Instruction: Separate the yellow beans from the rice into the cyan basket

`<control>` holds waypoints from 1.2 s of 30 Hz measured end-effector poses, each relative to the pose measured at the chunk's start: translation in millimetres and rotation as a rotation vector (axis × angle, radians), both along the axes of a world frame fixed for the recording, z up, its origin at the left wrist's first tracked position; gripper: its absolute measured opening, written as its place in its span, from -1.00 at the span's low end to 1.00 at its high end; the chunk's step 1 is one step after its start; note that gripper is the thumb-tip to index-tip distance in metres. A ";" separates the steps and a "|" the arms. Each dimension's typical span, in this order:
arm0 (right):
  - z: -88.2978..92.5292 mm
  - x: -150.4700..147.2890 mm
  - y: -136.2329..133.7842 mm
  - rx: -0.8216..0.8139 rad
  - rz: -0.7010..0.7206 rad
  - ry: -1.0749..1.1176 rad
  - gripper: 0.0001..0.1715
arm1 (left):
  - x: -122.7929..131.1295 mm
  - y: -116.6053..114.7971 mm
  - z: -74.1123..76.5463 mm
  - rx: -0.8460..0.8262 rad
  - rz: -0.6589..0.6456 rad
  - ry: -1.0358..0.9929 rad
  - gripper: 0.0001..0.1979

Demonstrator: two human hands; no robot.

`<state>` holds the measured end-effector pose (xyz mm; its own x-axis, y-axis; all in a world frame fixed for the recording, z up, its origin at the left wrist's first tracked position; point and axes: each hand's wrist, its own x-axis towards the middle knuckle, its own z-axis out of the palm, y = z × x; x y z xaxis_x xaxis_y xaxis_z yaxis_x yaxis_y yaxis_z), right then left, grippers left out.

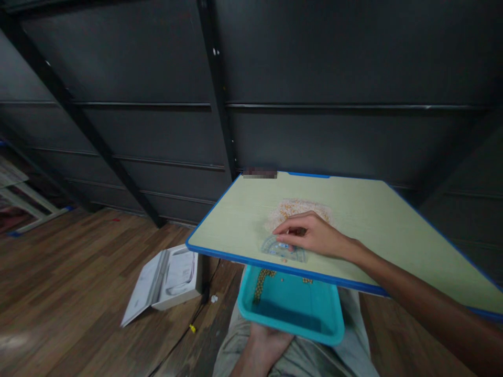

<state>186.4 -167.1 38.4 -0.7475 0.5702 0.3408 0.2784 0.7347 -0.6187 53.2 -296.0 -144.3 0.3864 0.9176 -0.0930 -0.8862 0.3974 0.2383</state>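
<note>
My right hand (310,234) lies on a pale green table with a blue rim (365,285), its fingers pressed down on a clear plastic protractor (275,247) near the front edge. Just beyond the fingers is a flat heap of small yellow-brown grains (293,208). Below the table's front edge my left hand (267,343) holds up a teal plastic tray (298,309) from underneath, over my lap. A few grains (260,283) lie along the tray's left side. The left hand's fingers are hidden under the tray.
An open white box (167,277) with a booklet lies on the wooden floor at the left. A thin cable (192,322) runs past it. Dark metal panels and slanted beams (220,94) close the back. A light frame (27,201) stands at the far left.
</note>
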 end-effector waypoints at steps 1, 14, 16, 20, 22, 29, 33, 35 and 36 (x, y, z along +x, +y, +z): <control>0.4 -0.2 -0.9 -0.012 0.009 0.000 -0.77 | 0.4 0.2 2.3 -0.004 0.006 0.003 -0.55; -0.6 0.4 0.2 -0.013 0.021 -0.024 -0.78 | -1.1 0.6 -8.2 -0.060 0.007 -0.033 -0.51; -1.2 0.9 2.5 0.033 -0.005 -0.024 -0.79 | -1.0 -0.1 -5.3 -0.056 0.007 -0.026 -0.52; -0.3 2.8 7.5 0.097 -0.055 -0.024 -0.81 | -1.7 0.3 -2.2 -0.018 -0.006 -0.037 -0.53; 1.2 4.1 9.6 0.137 -0.074 -0.037 -0.82 | -2.5 1.2 -4.0 -0.004 -0.029 -0.043 -0.54; 3.9 8.9 16.4 0.289 -0.136 -0.040 -0.78 | -3.3 2.6 -20.7 0.011 -0.022 -0.065 -0.52; 2.3 10.6 19.6 0.333 -0.154 -0.042 -0.77 | -3.4 1.8 -26.6 -0.019 0.001 -0.052 -0.49; 2.6 11.1 19.9 0.341 -0.159 -0.048 -0.77 | -4.0 1.3 -30.6 -0.049 0.013 -0.031 -0.54; 3.1 11.3 19.8 0.342 -0.162 -0.048 -0.77 | -4.4 1.2 -32.9 -0.062 0.022 -0.021 -0.58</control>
